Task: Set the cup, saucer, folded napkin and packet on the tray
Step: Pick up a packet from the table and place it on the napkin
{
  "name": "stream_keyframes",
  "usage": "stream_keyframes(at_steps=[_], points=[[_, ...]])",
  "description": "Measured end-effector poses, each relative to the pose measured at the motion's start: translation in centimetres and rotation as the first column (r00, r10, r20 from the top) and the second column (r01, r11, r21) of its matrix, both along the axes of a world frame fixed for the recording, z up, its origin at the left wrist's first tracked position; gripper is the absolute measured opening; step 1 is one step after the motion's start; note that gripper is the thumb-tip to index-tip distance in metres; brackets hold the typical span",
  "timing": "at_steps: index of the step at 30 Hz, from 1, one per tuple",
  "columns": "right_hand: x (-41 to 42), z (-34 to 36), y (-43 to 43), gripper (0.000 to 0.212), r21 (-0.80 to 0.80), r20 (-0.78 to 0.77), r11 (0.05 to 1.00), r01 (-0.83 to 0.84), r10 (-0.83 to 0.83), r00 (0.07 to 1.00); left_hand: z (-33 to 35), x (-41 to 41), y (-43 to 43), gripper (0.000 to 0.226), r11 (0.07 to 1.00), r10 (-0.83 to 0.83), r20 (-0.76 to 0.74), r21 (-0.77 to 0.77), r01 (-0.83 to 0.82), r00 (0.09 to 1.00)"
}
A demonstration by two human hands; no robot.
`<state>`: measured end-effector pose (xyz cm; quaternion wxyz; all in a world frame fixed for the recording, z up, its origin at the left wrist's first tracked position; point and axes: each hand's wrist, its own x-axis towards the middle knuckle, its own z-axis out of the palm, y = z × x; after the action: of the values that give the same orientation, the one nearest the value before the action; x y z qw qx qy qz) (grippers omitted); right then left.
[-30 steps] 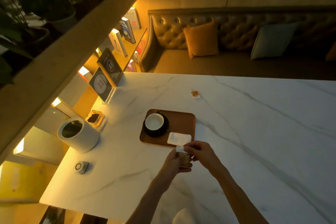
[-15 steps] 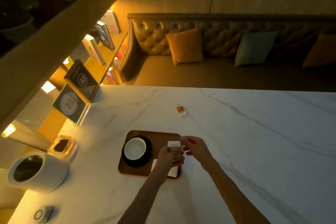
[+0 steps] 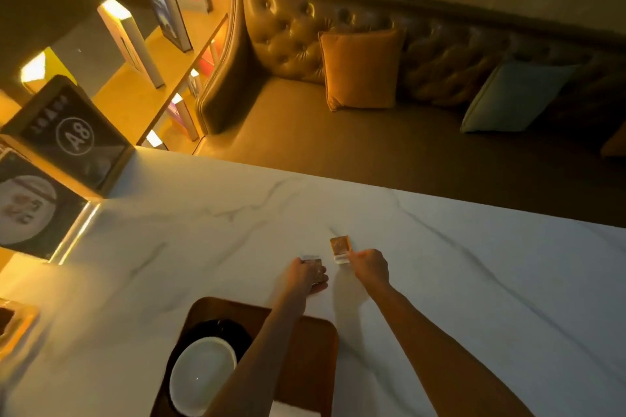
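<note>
Both hands have reached past the tray (image 3: 306,342): left hand (image 3: 306,276) grips a small packet (image 3: 313,264), right hand (image 3: 367,266) pinches another flat square packet (image 3: 339,246) lying on the marble worktop (image 3: 474,281), pointing away.

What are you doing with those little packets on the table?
A person is setting up a small wooden tray on a white marble table. A white cup already sits on its dark saucer on the tray, with a white folded napkin at the near edge. The left hand holds one small packet out over the table past the tray. The right hand is touching a second packet lying on the table. Neither packet is on the tray yet.
</note>
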<state>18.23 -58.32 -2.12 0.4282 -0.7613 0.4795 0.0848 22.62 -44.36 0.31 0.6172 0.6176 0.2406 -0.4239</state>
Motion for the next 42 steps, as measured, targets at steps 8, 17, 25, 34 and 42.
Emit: stream_keyframes(at_steps=[8,17,25,34,42], points=[[0.7,-5.4,-0.8,0.027,-0.027,0.077,0.988,0.154,-0.151,0.985,-5.1,0.9,-0.4,0.021,0.997,0.080,0.018,-0.006,-0.080,0.997],[0.0,-5.7,-1.5,0.018,0.080,0.139,0.993,0.089,-0.100,0.985,-3.8,1.7,-0.7,0.024,0.998,-0.023,0.022,0.060,0.022,0.999],[-6.7,0.8,-0.5,0.016,0.483,0.127,0.860,0.163,-0.253,0.959,2.1,-3.5,2.7,0.019,0.965,-0.237,-0.145,0.082,0.251,0.961],[-18.9,14.2,8.6,0.011,0.293,0.507,0.897,-0.330,0.146,0.849,10.7,-15.1,11.0,0.056,0.934,-0.206,-0.083,-0.314,0.170,0.975],[-24.0,23.8,14.7,0.023,0.064,0.601,0.877,-0.476,0.347,0.720,18.8,-23.8,18.6,0.041,0.882,-0.241,0.226,-0.355,0.310,0.944]])
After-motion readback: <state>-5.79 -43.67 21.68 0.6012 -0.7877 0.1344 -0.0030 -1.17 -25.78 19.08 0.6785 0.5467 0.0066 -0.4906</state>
